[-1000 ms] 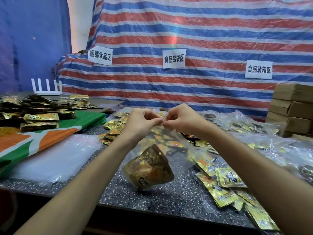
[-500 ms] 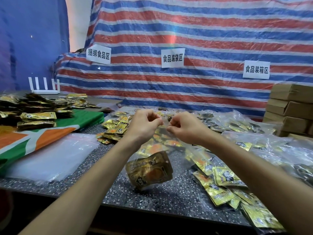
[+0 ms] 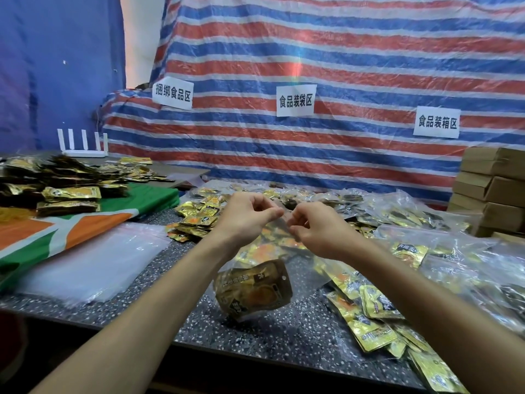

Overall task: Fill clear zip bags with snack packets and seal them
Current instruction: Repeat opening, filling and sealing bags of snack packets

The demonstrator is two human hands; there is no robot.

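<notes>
A clear zip bag point(image 3: 305, 275) hangs above the speckled table, with golden-brown snack packets point(image 3: 254, 288) lying in its bottom. My left hand point(image 3: 244, 220) pinches the bag's top edge at the left. My right hand point(image 3: 318, 231) pinches the same edge just to the right, the fingertips of both hands nearly meeting. Whether the zip strip is closed I cannot make out.
A stack of flat clear bags point(image 3: 93, 260) lies at the left on the speckled table point(image 3: 272, 334). Loose gold packets point(image 3: 369, 317) spread at the right and behind my hands. Filled bags point(image 3: 443, 251) pile at the right, cardboard boxes point(image 3: 494, 189) behind them. Packet bundles point(image 3: 68, 194) sit on a green-orange cloth.
Both hands have dropped a little and drifted slightly apart along the bag's top. The packets in the bag have tilted flatter and swung lower.
</notes>
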